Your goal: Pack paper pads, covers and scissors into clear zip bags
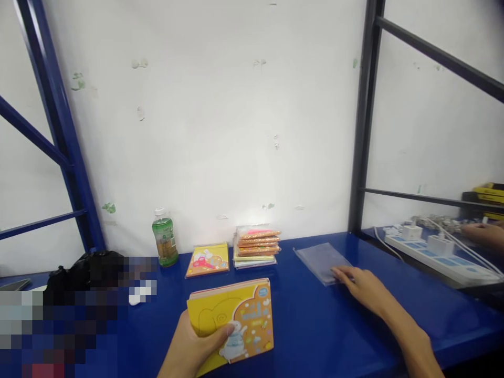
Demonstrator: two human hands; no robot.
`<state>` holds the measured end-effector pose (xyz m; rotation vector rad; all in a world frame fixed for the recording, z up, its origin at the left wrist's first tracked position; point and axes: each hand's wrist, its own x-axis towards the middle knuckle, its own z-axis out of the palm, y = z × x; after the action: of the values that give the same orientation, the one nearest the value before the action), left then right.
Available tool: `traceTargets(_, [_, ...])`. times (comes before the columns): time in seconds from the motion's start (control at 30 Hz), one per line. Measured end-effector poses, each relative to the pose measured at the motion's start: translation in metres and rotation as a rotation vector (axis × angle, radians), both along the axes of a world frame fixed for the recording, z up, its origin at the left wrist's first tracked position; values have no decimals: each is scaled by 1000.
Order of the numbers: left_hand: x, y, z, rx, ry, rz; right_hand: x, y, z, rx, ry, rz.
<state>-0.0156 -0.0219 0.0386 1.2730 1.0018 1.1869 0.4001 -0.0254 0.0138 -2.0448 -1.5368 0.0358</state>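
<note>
My left hand grips a thick children's book, thumb across its front. The cover is yellow and orange with a rabbit drawing, and it stands tilted up above the blue table. Farther right, my right hand has its fingertips pinched at the near edge of a clear plastic bag lying flat on the table. Beyond the book lies a packaged booklet with pink scissors on top. Beside it is a stack of wrapped booklets, orange edges facing out.
A green-tinted bottle stands by the wall, left of the booklets. A black plastic bag lies at left. White power strips with plugs and cables sit at right, near another person's hand. Metal posts rise on both sides.
</note>
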Motion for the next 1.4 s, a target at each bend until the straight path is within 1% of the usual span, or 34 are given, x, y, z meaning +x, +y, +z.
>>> traceTargets(0.1, [-1,2,-3,-27,-11,-56,-4,1,4,2,-24,-95])
traceTargets(0.17, [-3,4,-6,-57,-24,-106,-9,3,2,2,-38,-179])
traceTargets(0.27, [-3,5,-8,-99,-21,-141,-12,8,-10,-37,-46,-273])
traceTargets(0.37, [-3,3,-9,-113,-5,-112,-9,12,-21,-72,-21,-287])
traceTargets(0.43, [-2,2,-10,-105,0,-86,-5,13,-23,-81,31,-257])
traceTargets(0.5, [-2,2,-9,-85,4,-68,-4,14,-20,-85,109,-194])
traceTargets(0.57, [-3,2,-6,-72,6,-57,-7,14,-13,-64,192,-96])
traceTargets(0.63, [-5,1,0,-88,-12,-35,-16,12,-3,-14,270,18])
traceTargets(0.77, [-9,-8,20,-187,-101,8,-52,2,24,101,410,224])
traceTargets(0.87, [-9,-18,32,-221,-104,18,-87,-10,44,147,536,388])
traceTargets(0.9, [-9,-21,35,-224,-96,18,-98,-14,49,161,572,420])
traceTargets(1.0, [-8,-27,37,-217,-52,-1,-123,-26,62,234,641,449])
traceTargets(1.1, [-9,-27,37,-189,16,3,-134,-37,72,330,704,449])
traceTargets(1.17, [-11,-26,37,-175,36,27,-134,-44,77,379,729,452])
traceTargets(1.27, [-13,-24,39,-185,8,31,-128,-51,83,391,728,469])
traceTargets(1.4, [-16,-22,40,-199,-37,31,-121,-53,82,366,752,501])
